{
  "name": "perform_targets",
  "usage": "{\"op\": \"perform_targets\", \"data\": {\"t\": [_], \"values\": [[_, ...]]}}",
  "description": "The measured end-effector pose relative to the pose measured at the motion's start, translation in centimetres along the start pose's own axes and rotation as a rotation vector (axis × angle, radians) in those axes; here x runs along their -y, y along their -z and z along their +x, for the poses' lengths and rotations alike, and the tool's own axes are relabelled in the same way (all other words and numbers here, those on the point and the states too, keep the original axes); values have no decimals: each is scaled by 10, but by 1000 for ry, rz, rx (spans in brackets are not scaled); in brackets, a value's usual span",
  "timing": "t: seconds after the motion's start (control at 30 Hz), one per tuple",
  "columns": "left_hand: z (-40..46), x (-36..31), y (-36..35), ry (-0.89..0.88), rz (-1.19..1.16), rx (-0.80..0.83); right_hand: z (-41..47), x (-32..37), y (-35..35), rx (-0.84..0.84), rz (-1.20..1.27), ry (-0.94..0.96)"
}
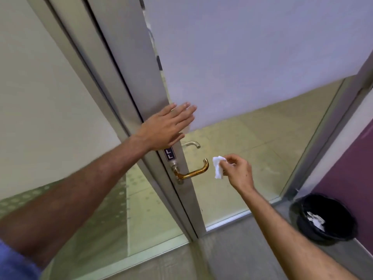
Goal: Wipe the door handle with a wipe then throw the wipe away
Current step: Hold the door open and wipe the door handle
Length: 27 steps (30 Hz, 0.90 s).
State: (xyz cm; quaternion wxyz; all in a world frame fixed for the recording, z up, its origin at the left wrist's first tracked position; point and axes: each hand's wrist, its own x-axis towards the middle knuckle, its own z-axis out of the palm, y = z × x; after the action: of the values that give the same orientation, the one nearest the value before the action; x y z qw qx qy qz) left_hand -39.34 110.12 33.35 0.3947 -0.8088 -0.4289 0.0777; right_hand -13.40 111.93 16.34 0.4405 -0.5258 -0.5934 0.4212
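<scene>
A brass door handle (193, 172) sticks out from the grey metal edge of a glass door (159, 93). My left hand (167, 127) lies flat and open against the door just above the handle, fingers spread. My right hand (238, 169) pinches a crumpled white wipe (218, 167), which hangs a little to the right of the handle's tip without touching it. A second, silver handle (191, 144) shows behind the glass on the door's far side.
A black bin (323, 217) with white paper inside stands on the floor at the lower right, against a purple wall (347, 164). A small dark label (169, 154) sits above the brass handle. The door frame (84, 63) runs diagonally on the left.
</scene>
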Motion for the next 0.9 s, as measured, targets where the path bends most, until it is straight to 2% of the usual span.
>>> {"op": "perform_targets", "data": {"t": [0.17,0.3,0.4,0.6,0.77,0.9], "values": [[5,10,-35,10,235,-41,53,-4,-28,80,-319,259],[6,11,-43,-9,269,-21,64,-6,-42,200,-462,358],[7,11,-43,-9,256,-5,63,-5,-49,345,-505,374],[6,10,-41,-21,247,25,57,-10,-49,416,-505,340],[8,9,-39,-25,255,35,33,-17,-62,352,-558,325],[7,9,-36,-21,253,32,16,-20,-64,370,-512,366]]}}
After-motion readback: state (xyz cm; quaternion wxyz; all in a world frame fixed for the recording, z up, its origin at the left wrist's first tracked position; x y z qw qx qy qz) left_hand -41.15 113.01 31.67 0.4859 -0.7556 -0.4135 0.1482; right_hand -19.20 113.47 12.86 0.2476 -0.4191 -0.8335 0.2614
